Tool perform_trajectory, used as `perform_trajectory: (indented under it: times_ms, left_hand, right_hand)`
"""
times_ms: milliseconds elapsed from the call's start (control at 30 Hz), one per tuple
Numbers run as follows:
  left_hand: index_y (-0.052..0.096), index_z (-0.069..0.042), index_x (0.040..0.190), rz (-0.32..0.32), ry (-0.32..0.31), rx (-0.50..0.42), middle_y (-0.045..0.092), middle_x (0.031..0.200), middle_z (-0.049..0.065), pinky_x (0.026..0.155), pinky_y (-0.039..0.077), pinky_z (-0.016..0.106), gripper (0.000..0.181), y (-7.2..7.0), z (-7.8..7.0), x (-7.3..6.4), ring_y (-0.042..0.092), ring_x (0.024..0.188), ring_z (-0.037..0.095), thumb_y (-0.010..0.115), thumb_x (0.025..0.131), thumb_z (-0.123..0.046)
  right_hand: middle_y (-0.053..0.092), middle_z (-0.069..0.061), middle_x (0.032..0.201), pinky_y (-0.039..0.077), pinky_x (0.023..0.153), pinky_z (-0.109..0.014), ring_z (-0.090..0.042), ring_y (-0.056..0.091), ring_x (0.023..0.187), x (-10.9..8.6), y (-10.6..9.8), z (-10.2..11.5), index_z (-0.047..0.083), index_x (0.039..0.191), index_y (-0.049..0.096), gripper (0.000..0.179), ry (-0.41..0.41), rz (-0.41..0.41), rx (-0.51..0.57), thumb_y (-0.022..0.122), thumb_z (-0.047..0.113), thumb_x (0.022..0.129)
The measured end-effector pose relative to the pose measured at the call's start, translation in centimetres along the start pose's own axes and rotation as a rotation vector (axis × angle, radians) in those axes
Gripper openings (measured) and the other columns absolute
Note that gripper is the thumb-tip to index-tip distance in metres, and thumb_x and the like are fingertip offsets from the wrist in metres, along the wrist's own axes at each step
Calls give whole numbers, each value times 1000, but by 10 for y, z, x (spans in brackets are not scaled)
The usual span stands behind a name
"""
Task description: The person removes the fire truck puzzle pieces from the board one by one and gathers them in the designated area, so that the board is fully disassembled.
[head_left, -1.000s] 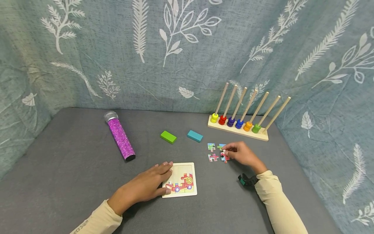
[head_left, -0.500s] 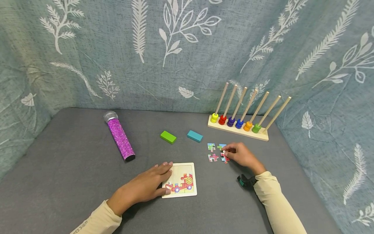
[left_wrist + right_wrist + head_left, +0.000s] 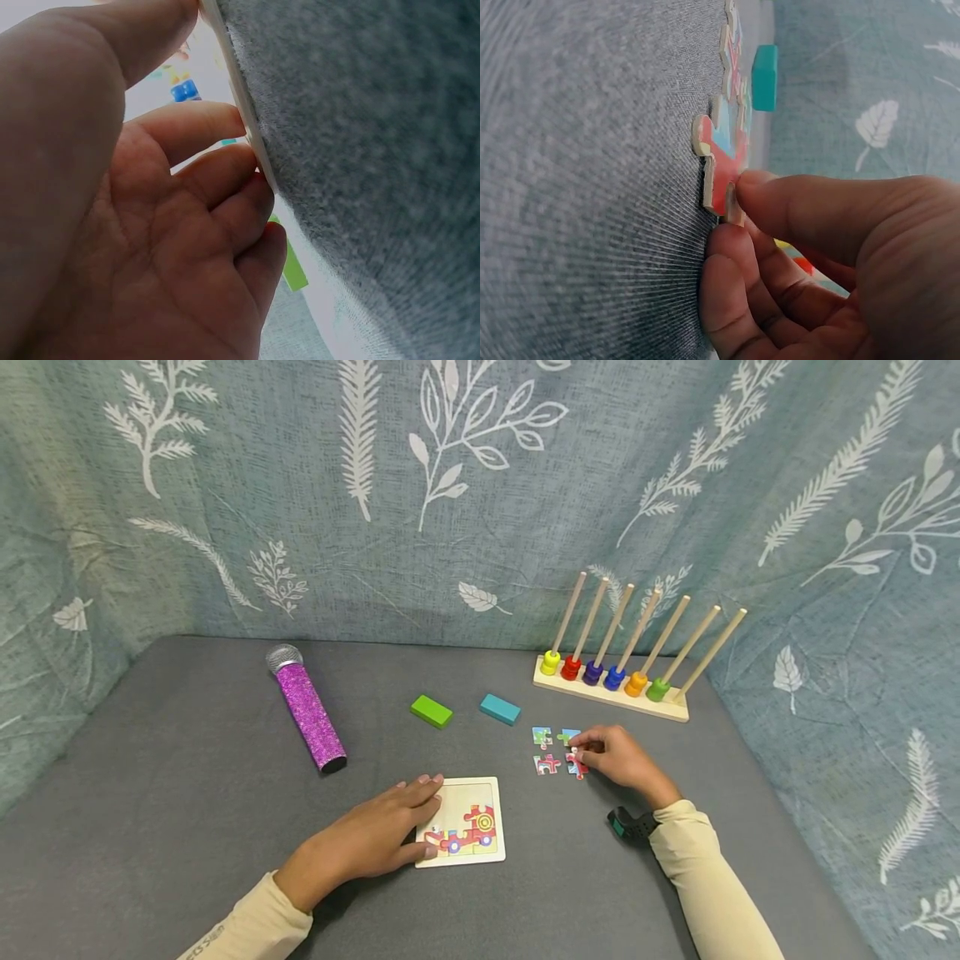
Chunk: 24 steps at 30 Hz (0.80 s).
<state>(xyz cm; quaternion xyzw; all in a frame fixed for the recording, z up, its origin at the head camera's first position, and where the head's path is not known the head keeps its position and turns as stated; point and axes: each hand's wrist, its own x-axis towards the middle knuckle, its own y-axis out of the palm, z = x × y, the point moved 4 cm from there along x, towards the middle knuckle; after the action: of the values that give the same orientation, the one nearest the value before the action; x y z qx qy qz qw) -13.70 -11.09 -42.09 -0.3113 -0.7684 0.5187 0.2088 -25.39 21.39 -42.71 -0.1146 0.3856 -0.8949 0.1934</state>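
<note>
Grey-green cloth (image 3: 300, 468) with white leaf prints hangs behind the dark grey surface (image 3: 187, 827) where we work. Our left arm, in a cream sleeve (image 3: 251, 918), reaches in from the near left, and our left hand (image 3: 375, 831) lies palm down over the left edge of a wooden puzzle board (image 3: 461, 797). Its fingers stretch to the board's upper left while the thumb stands apart, touching the lower-left part; the left wrist view shows the fingertips on the board's edge. Part of a red vehicle picture (image 3: 480, 832) is fitted along the board's lower half.

Our right forearm slants in from the near right, a black strap (image 3: 626, 823) at its wrist. Our right hand (image 3: 624, 762) bends low over a red puzzle piece (image 3: 724, 169), thumb and fingers pinching its edge, the remaining fingers curled beside the surface. That piece is the nearest right of four loose ones, to the right of the board and beyond it.

Farther back we have a purple microphone (image 3: 311, 714) lying at left, a green block (image 3: 431, 712) and a blue block (image 3: 500, 709) midway, and a peg rack (image 3: 602, 695) with coloured rings at right.
</note>
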Motion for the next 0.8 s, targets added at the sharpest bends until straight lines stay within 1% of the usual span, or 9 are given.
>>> perform_trajectory:
  times_ms: [233, 400, 567, 667, 800]
  left_hand:
    - [48, 6, 139, 0, -1, -8, 37, 150, 21, 110, 31, 50, 62, 0, 0, 1, 36, 137, 37, 66, 93, -30]
    - [47, 7, 139, 5, -7, -9, 36, 150, 21, 110, 30, 50, 61, 1, 0, 0, 35, 137, 37, 66, 93, -29]
    - [47, 7, 139, 1, -1, -6, 37, 150, 22, 110, 30, 50, 61, 2, 0, 0, 35, 137, 38, 66, 93, -29]
    - [48, 7, 139, -2, 0, -3, 37, 150, 22, 110, 30, 50, 62, 3, 1, 1, 35, 137, 38, 67, 92, -29]
    - [47, 7, 139, -5, -6, -2, 37, 150, 22, 111, 29, 50, 62, 4, 2, 1, 35, 137, 38, 67, 92, -28]
  right_hand:
    - [69, -10, 89, 48, 63, -28, -13, 59, 72, -1, -1, -1, -6, 103, 71, 16, -8, -28, 4, 67, -2, 88]
    - [70, -10, 92, 47, 61, -27, -12, 58, 70, -2, -2, -1, -4, 104, 72, 17, 2, -54, 6, 66, -1, 89]
    - [69, -10, 92, 46, 58, -26, -11, 56, 70, -2, -2, 7, -4, 104, 72, 17, -24, -108, -12, 66, -1, 89]
    - [69, -8, 91, 46, 56, -26, -11, 56, 68, -2, -1, 15, -2, 105, 73, 17, -42, -103, -11, 66, 1, 90]
    - [70, -7, 94, 46, 56, -26, -12, 56, 68, -2, 3, 24, -1, 107, 72, 18, -41, -63, 19, 64, 3, 92]
